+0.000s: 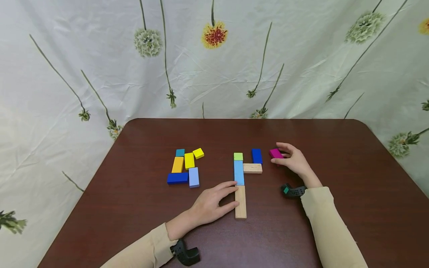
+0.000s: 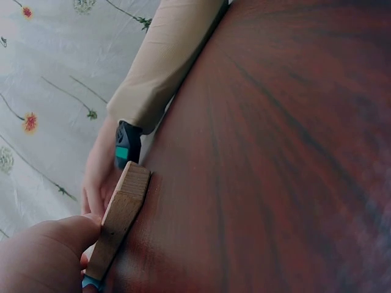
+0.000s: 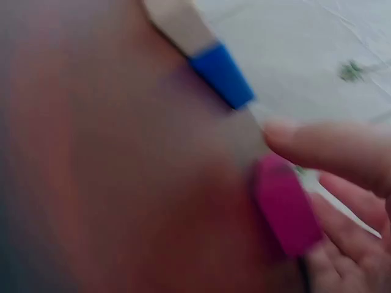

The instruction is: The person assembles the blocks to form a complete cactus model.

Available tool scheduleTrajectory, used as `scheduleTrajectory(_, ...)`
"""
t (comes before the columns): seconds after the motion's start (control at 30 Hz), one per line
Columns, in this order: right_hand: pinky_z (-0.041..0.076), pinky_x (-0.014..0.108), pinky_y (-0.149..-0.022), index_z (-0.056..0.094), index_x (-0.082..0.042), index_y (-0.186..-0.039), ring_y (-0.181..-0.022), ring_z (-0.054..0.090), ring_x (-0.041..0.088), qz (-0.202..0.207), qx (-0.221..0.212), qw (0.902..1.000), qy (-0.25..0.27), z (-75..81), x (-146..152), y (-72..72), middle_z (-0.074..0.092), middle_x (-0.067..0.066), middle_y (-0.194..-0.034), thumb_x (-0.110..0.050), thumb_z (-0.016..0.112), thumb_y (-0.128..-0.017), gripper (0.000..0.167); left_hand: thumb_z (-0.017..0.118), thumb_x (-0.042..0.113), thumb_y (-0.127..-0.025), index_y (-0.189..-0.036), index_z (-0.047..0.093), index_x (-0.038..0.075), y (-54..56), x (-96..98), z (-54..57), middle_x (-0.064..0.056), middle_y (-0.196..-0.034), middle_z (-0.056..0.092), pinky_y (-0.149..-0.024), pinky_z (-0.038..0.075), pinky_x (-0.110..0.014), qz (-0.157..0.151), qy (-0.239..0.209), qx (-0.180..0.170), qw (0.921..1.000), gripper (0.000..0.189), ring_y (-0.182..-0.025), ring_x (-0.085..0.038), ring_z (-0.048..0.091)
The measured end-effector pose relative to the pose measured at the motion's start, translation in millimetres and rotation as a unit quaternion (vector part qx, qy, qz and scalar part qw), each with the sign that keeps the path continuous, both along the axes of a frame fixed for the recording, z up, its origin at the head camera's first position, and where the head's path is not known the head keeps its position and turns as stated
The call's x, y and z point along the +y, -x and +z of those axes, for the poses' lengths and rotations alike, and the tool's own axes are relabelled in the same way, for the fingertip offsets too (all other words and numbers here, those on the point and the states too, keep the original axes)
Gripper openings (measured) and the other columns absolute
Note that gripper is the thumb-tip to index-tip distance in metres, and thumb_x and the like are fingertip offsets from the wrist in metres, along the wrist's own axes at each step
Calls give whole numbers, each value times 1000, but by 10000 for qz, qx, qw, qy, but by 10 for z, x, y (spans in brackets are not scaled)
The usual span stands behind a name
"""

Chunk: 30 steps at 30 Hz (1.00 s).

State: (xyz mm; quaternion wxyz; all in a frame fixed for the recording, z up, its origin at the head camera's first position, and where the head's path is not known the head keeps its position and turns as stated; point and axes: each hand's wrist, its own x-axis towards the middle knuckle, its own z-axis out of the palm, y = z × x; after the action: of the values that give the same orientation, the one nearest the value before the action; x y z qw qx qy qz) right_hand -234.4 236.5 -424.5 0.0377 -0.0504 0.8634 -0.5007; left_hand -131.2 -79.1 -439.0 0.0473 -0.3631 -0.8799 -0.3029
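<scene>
My left hand (image 1: 211,203) lies left of a long plain wooden block (image 1: 240,203), its fingertips touching that block near its joint with a light blue block (image 1: 238,172). In the left wrist view, the thumb meets the side of the wooden block (image 2: 119,226). A green block (image 1: 238,156) tops this column. A short wooden block (image 1: 253,168) juts right from it, with a blue block (image 1: 256,156) beyond. Around a magenta block (image 1: 276,153) my right hand (image 1: 295,160) spreads thumb and fingers; in the right wrist view a gap separates thumb and magenta block (image 3: 287,210).
On the left stands a group of blocks: a teal block (image 1: 180,152), an orange one, two yellow ones, a dark blue block (image 1: 177,178) and a pale blue block (image 1: 194,177). Everything lies on a brown table (image 1: 134,208) before a flowered cloth (image 1: 117,37).
</scene>
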Motion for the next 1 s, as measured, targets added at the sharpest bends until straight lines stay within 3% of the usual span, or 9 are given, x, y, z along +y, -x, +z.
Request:
scheduleTrajectory(0.13, 39, 49, -98, 33, -3, -144, -125, 41, 39, 570, -151, 9980, 247, 36, 130, -5, 34, 19, -146, -17, 73, -82, 74, 59, 39, -91, -130, 57, 13, 5, 6, -1, 2, -136, 51, -92, 46, -32, -8, 6, 33, 10000, 47, -119, -10, 51)
scheduleTrajectory(0.3, 38, 43, -101, 31, -2, -145, -129, 36, 39, 953, -272, 9942, 427, 55, 222, -7, 31, 19, -148, -9, 72, -82, 75, 59, 39, -91, -130, 57, 13, 4, 11, -1, 2, -136, 50, -92, 46, -32, -13, 16, 32, 10000, 47, -120, -10, 50)
scheduleTrajectory(0.47, 44, 23, -92, 31, 2, -144, -128, 35, 39, 1204, -276, 9915, 419, 64, 249, 7, 31, 22, -147, -2, 71, -81, 75, 59, 40, -91, -130, 57, 13, 8, 15, -1, 2, -136, 50, -92, 46, -32, -15, 31, 10, 10000, 47, -120, -10, 50)
scheduleTrajectory(0.6, 43, 18, -84, 33, 3, -143, -125, 36, 37, 1300, -225, 9906, 353, 63, 242, 29, 34, 23, -144, 0, 72, -79, 75, 58, 40, -91, -131, 57, 13, 8, 17, 3, 2, -136, 50, -93, 46, -32, -26, 24, -19, 10000, 48, -120, -10, 50)
scheduleTrajectory(0.73, 46, 23, -82, 37, 1, -142, -118, 42, 36, 1211, -186, 9924, 127, 62, 216, 36, 39, 23, -139, -3, 73, -79, 72, 58, 40, -92, -131, 57, 13, 9, 17, 3, 2, -137, 50, -92, 46, -33, -47, -7, -38, 10000, 48, -120, -11, 50)
scheduleTrajectory(0.9, 48, 31, -80, 44, -3, -138, -105, 52, 36, 597, 64, 9980, -185, 18, 137, 40, 48, 23, -129, -16, 75, -81, 66, 58, 41, -92, -131, 57, 13, 15, 10, -9, 2, -137, 49, -92, 46, -32, -46, -26, -38, 10000, 48, -120, -10, 50)
scheduleTrajectory(1.0, 47, 38, -84, 46, -4, -136, -104, 53, 35, 270, 312, 9991, -106, -40, 68, 56, 50, 21, -127, -18, 76, -80, 66, 58, 41, -92, -131, 57, 13, 17, 3, -17, 2, -137, 49, -93, 46, -32, -28, -9, -62, 10000, 48, -120, -10, 50)
